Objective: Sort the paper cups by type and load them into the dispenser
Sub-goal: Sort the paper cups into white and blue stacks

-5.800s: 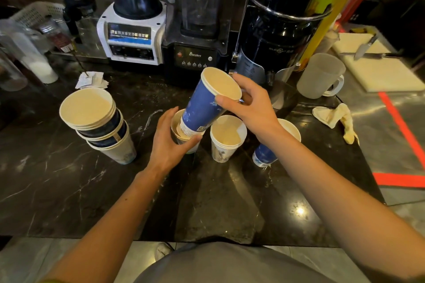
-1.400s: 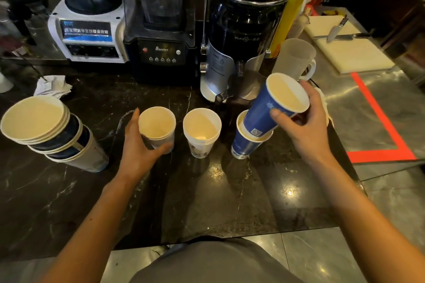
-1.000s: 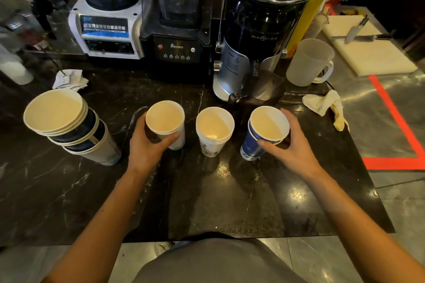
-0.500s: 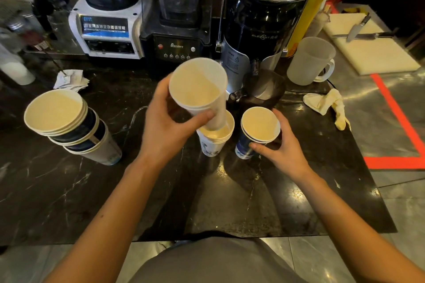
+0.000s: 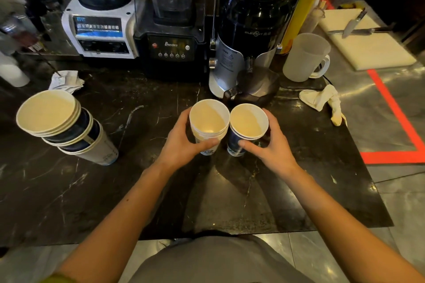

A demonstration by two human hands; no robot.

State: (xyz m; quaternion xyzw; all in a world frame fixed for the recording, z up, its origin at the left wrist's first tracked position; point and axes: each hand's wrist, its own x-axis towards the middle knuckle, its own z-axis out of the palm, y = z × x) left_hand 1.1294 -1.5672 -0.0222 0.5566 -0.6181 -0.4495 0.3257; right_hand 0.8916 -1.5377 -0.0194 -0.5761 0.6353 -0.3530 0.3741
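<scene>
Nearest the camera, a grey garment covers the person's front at the near edge of the dark marble tabletop, and both bare forearms reach over it toward the middle. The left hand wraps the stack of white cups: its fingers curl round the far side and the thumb presses the near wall, so the grip is closed on the stack. The right hand grips the stack of blue cups the same way, thumb on the near wall and fingers round the right side. Both stacks stand upright on the tabletop, rims touching, roughly midway between its left and right edges. The white stack carries a small blue print near its base, too small to read. Toward the left edge a mixed stack of cups, white and dark blue nested together, leans to the left; print on its lowest white cup is not legible. Beyond it lies crumpled paper. Near the right edge a pale cloth lies bunched. Along the far edge stand a white blender with a blue label in Chinese characters, a black blender marked "Blenders", a black and silver machine with "ELEZOHT" lettering, and a frosted mug. Past the far right corner, a knife rests on a white cutting board.
</scene>
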